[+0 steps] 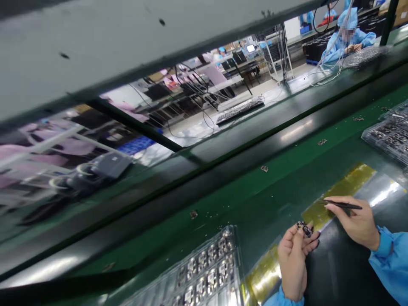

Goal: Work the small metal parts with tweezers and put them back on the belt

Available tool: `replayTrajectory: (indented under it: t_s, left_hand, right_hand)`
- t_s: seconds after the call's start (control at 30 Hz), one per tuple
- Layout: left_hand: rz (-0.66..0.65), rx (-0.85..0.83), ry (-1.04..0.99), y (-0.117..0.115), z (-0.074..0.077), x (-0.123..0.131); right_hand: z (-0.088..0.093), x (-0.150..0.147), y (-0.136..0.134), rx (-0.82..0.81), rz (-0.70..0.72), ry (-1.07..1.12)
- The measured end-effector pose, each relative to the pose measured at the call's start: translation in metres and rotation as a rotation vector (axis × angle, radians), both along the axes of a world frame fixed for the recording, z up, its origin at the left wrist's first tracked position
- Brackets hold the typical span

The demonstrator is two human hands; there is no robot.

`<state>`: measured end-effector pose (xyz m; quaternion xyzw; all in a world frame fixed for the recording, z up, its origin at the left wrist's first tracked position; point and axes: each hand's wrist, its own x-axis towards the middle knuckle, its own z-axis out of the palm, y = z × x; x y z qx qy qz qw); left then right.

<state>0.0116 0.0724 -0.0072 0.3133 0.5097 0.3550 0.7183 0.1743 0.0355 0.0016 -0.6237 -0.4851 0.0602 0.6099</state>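
**Left hand pinched a small board, right held tweezers**

The feed reached me tilted. At the left, low on the green-matted surface, sat a clear blister tray, its pockets filled with small metal-and-dark parts. A few loose small boards lay scattered up the mat. Just right of the tray, a strip of amber film ran beneath the left hand. Its grip was closed, with thumb and fingertips pinching a small dark circuit board up off the surface. I judged that board light, stiff and fragile, crowded with tiny components, so its edges looked the safest place to take hold. The right hand had a closed grip on a pair of black tweezers, their tips over a second amber strip. I could not make out anything held in those tips. Up beyond a long gap in the partition, a co-worker in a blue gown sat with both hands near a tray. At the far right, a second blister tray held more of the parts.
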Motion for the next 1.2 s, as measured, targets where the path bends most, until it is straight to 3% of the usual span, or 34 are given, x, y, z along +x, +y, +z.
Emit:
replayTrajectory:
  t_s: [0.17,0.3,0.43,0.5,0.57,0.63,0.7,0.8,0.87,0.93,1.0,1.1,1.2]
  left_hand:
    - [0.059,0.064,0.090,0.032,0.011,-0.010]
    - [0.117,0.242,0.298,0.101,0.025,-0.025]
    - [0.213,0.371,0.517,0.180,0.048,-0.037]
    - [0.254,0.406,0.649,0.202,0.056,-0.040]
    - [0.235,0.431,0.771,0.204,0.056,-0.041]
    - [0.133,0.430,0.845,0.185,0.051,-0.042]
    - [-0.147,0.569,0.929,0.148,0.045,-0.043]
    - [-0.785,1.119,1.018,0.071,0.040,-0.046]
    - [-1.001,1.417,1.053,0.018,0.032,-0.048]
    - [-1.108,1.623,1.074,-0.027,0.019,-0.047]
    - [-1.109,1.706,1.048,-0.057,0.004,-0.039]
    - [-1.073,1.550,0.950,-0.074,-0.008,-0.006]
    - [-1.095,1.304,0.800,-0.070,-0.001,0.043]
  right_hand:
    - [-0.005,0.003,0.002,0.048,-0.006,0.007]
    - [-0.013,-0.004,0.002,0.162,0.005,-0.071]
    - [-0.013,-0.005,0.006,0.228,0.082,-0.198]
    - [-0.007,-0.001,0.007,0.226,0.106,-0.227]
    - [0.001,0.006,0.007,0.225,0.096,-0.237]
    - [0.007,0.013,0.007,0.225,0.078,-0.236]
    - [0.010,0.018,0.008,0.218,0.060,-0.223]
    - [0.017,0.021,0.007,0.182,0.082,-0.183]
    - [0.024,0.023,0.005,0.177,0.078,-0.152]
    - [0.034,0.028,0.002,0.184,-0.004,-0.116]
    - [0.043,0.035,-0.001,0.174,-0.167,-0.069]
    - [0.051,0.045,-0.004,0.146,-0.362,0.031]
    - [0.053,0.049,-0.005,0.145,-0.393,0.079]
